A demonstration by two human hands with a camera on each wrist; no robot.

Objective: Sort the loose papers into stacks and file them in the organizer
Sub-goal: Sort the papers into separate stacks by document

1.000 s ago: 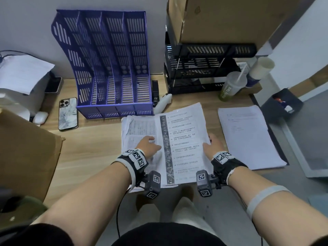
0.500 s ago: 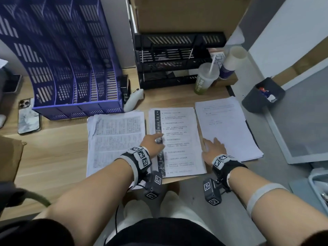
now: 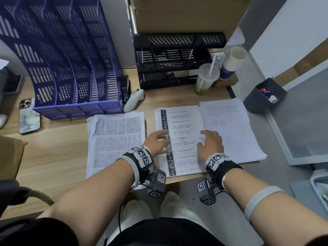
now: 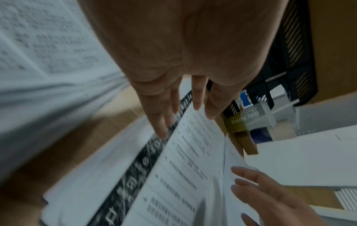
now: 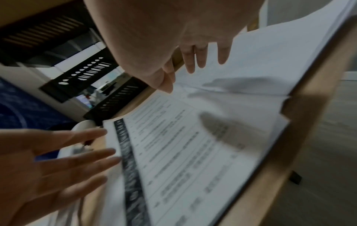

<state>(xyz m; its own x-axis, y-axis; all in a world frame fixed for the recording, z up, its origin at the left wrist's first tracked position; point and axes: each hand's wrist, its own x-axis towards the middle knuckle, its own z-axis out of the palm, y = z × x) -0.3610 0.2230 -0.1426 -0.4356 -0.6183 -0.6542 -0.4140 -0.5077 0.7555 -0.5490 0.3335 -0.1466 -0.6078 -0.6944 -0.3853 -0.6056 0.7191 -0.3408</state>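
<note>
Now, line by line:
Desk: a wooden desk (image 3: 53,153) carries three piles of paper side by side near its front edge.
Left pile: a stack of densely printed pages (image 3: 115,139) lies in front of the blue organizer (image 3: 71,68), apart from the middle pile by a strip of bare wood.
Middle pile: sheets with a dark strip down the left edge (image 3: 181,139) lie flat, their right edge meeting the right pile.
Right pile: a thicker stack of nearly blank pages (image 3: 234,132) lies at the desk's right end, slightly turned.
Left hand: the left hand (image 3: 157,142) has its fingers straight and spread, the tips down at the dark strip on the middle pile; nothing is gripped.
Right hand: the right hand (image 3: 211,142) lies over the seam between the middle and right piles, fingers extended and loose, holding nothing; whether the fingertips press the paper I cannot tell, as the wrist views are blurred.
Organizer: it stands upright at the back left of the desk, and no sheets show in its slots.
Behind: a black tray rack (image 3: 177,61) stands right of the organizer, with a plastic tea cup with a straw (image 3: 205,80) and paper cups (image 3: 232,63) beside it.
Left side: a phone (image 3: 29,116) lies flat near the organizer's front corner.
Floor: a dark bin (image 3: 264,96) sits just off the desk's right end.
</note>
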